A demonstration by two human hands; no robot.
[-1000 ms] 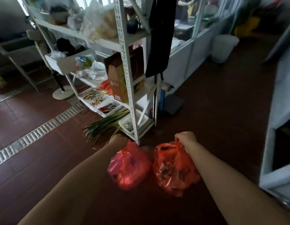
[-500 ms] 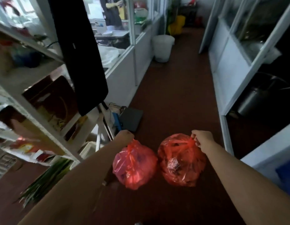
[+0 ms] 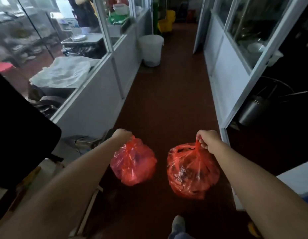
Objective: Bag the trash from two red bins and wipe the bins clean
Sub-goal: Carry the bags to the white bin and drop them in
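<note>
Above the dark floor [image 3: 167, 100], both hands grip full red bags: left hand [image 3: 122, 135] one bag [image 3: 133, 163], right hand [image 3: 207, 139] another bag [image 3: 192, 171].

Narrow corridor here, dark red floor [image 3: 167, 100] running between glazed white partitions. A white bucket [image 3: 151, 49] stands against the left partition [image 3: 91, 104], with a yellow mop bucket [image 3: 167, 21] well beyond it at the far end. Dark metal pot [image 3: 253, 109] behind the right-hand glass, crumpled white sheeting [image 3: 63, 71] behind the left.
</note>
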